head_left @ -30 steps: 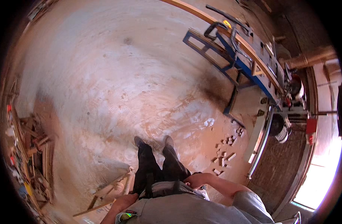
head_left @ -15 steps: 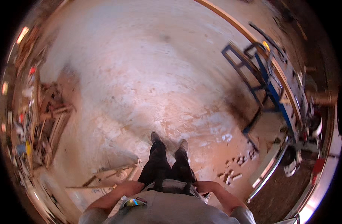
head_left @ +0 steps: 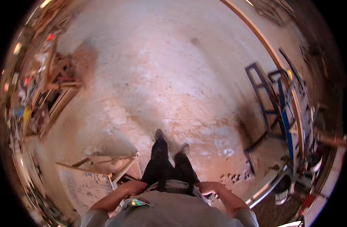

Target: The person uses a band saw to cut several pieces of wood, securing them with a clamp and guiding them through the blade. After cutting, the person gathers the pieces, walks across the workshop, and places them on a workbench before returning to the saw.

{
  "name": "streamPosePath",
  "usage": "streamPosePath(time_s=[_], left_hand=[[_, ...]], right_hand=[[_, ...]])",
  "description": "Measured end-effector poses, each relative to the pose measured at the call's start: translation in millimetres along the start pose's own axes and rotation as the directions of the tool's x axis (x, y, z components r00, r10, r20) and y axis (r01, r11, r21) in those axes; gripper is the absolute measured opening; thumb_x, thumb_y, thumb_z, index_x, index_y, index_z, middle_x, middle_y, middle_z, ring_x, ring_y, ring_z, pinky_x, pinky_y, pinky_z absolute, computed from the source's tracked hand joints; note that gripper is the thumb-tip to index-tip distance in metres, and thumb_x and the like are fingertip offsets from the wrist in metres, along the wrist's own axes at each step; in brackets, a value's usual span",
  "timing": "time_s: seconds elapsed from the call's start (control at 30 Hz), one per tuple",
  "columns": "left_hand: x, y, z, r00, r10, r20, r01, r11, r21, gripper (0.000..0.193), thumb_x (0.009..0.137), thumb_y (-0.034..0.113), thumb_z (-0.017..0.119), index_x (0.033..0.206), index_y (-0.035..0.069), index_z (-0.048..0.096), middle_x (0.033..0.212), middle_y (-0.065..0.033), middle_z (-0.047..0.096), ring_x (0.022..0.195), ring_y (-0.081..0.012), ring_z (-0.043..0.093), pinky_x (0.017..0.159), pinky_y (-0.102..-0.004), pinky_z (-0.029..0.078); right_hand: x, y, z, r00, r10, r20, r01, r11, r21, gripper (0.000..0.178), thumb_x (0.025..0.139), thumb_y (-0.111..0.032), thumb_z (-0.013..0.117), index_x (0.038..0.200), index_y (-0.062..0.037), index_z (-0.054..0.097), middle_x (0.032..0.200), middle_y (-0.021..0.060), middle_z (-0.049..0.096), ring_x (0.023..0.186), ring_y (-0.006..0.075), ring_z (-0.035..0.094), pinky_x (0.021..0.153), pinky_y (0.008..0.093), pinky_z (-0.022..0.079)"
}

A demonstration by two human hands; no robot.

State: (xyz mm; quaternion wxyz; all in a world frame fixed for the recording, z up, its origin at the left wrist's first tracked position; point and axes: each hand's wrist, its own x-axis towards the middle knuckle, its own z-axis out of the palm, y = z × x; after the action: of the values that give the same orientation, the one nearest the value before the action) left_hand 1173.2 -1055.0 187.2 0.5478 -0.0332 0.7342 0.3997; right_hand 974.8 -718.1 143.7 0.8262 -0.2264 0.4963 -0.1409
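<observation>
My left hand (head_left: 134, 187) rests against my left hip at the waistband of my dark trousers (head_left: 160, 163). Its fingers are hidden at the cloth. At the opposite hip, my right hand (head_left: 206, 187) is bent in against the waist, and its fingertips cannot be made out. A light grey shirt (head_left: 173, 212) covers my front, with glasses (head_left: 135, 202) that have a shiny, coloured lens lying on it near my left forearm. Below the waist, my two shoes stand on the dusty floor, the left one (head_left: 159, 134) slightly farther forward.
A wooden frame (head_left: 122, 170) stands close by on my left. Farther left lies a heap of timber pieces (head_left: 61, 94). On the right are a blue metal frame (head_left: 268, 98), a long wooden beam (head_left: 256, 32) and small wood offcuts (head_left: 234, 177) scattered on the floor (head_left: 154, 68).
My view has turned, so the timber heap and blue frame sit farther right. More of the wooden frame on my left shows. Both hands stay at my waist.
</observation>
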Motion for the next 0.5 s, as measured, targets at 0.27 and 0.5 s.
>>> streamPosePath(time_s=[0.27,0.5], left_hand=[[62,-61,6,0.961,-0.084,0.263,0.034,0.982,0.187,0.039,0.083,0.032,0.060,0.107,0.002,0.064,0.098,-0.0244,0.067,0.092,-0.0402,0.066,0.078,-0.0482,0.050],[75,-3,-42,0.931,-0.208,0.300,0.112,0.945,0.308,0.039,0.083,0.032,0.059,0.107,0.002,0.064,0.098,-0.0242,0.067,0.091,-0.0395,0.066,0.077,-0.0479,0.051]], right_hand=[[35,64,43,0.982,-0.059,-0.178,0.073,0.995,0.071,0.047,0.079,-0.014,0.052,0.124,-0.0052,0.059,0.104,0.0211,0.068,0.094,0.0316,0.065,0.081,0.0466,0.052],[63,93,82,0.961,-0.178,-0.212,0.243,0.909,0.340,0.050,0.073,-0.010,0.053,0.122,-0.0041,0.060,0.082,0.0168,0.068,0.063,0.0279,0.066,0.048,0.0437,0.050]])
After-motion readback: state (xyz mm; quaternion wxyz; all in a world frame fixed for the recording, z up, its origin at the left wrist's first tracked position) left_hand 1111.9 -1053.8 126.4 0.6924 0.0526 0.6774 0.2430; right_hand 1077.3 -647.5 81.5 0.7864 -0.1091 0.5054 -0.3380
